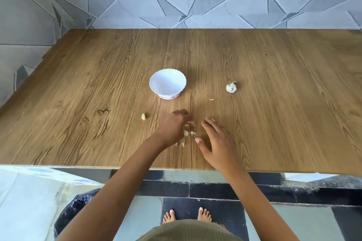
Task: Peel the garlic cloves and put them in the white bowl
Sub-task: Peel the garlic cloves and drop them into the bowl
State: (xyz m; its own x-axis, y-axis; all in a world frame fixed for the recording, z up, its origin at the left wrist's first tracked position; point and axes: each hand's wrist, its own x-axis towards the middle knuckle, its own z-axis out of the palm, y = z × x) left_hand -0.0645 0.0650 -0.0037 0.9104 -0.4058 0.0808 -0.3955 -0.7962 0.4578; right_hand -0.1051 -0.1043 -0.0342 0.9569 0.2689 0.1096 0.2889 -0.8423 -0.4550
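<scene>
Between left hand (173, 126) and right hand (216, 141), garlic skins (188, 133) are lying on the table (274, 76). Left hand is curling over them, grip impossible to tell; right hand is spreading flat, fingers straight. Peeled clove (144, 116) is sitting left of left hand, white bowl (167, 84) beyond it.

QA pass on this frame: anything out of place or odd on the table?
One peeled clove lies on the table, left of the left hand, though the white bowl looks empty. Peel scraps litter the wood beside the right hand.
</scene>
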